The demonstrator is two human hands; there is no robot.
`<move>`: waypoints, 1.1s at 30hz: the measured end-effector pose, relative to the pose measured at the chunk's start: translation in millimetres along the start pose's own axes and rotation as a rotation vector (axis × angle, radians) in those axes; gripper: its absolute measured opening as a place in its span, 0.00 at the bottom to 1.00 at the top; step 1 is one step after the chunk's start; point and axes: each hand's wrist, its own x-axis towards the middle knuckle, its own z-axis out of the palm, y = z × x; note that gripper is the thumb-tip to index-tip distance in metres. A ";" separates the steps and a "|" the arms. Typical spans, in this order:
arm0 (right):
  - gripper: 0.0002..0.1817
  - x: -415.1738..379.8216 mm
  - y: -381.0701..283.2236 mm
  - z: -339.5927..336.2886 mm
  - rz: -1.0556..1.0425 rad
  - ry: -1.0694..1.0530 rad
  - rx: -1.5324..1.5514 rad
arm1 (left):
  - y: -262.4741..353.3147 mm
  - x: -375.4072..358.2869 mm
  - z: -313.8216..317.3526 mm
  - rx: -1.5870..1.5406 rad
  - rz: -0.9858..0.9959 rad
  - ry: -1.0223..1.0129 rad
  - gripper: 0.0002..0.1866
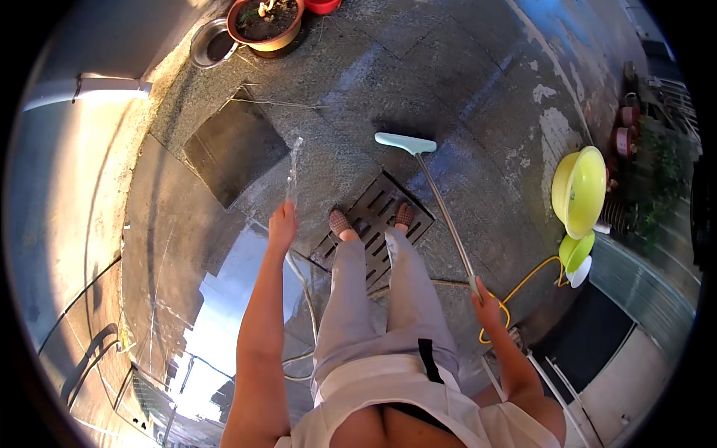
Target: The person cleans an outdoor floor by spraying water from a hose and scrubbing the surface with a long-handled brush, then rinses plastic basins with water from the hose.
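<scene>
My left hand point(282, 224) is closed around the end of a pale hose point(305, 280), and a stream of water point(295, 164) spurts forward from it onto the wet paving. The hose trails back past my left leg. In my right hand point(487, 305) is the handle of a long-poled squeegee point(446, 213), fingers wrapped round its grip. Its light blue head point(407, 142) lies out ahead over the dark wet ground. My slippered feet stand on a slotted drain grate point(377, 205).
A potted plant point(267, 43) and a metal bowl point(211, 45) stand by the wall ahead on the left. Yellow-green basins point(582, 190) are at the right. A yellow hose point(534, 276) curls near my right hand. A dark square cover point(235, 149) lies left of the water stream.
</scene>
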 end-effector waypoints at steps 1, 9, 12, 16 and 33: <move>0.29 -6.2 6.4 3.9 -0.051 0.020 0.031 | 34.3 -5.7 -1.4 0.021 -0.028 -0.021 0.24; 0.29 96.0 -57.8 50.0 0.331 -0.073 0.681 | 98.0 29.5 43.6 0.076 0.105 -0.103 0.24; 0.29 201.5 -92.2 43.5 0.298 -0.127 0.719 | 151.4 26.5 57.9 0.028 0.034 -0.083 0.24; 0.31 356.9 -130.2 18.8 -0.009 -0.061 0.314 | 185.1 46.7 79.9 -0.050 0.008 -0.022 0.21; 0.34 320.9 -126.3 18.1 -0.218 0.004 0.862 | 229.5 22.7 165.8 -0.226 -0.137 0.078 0.18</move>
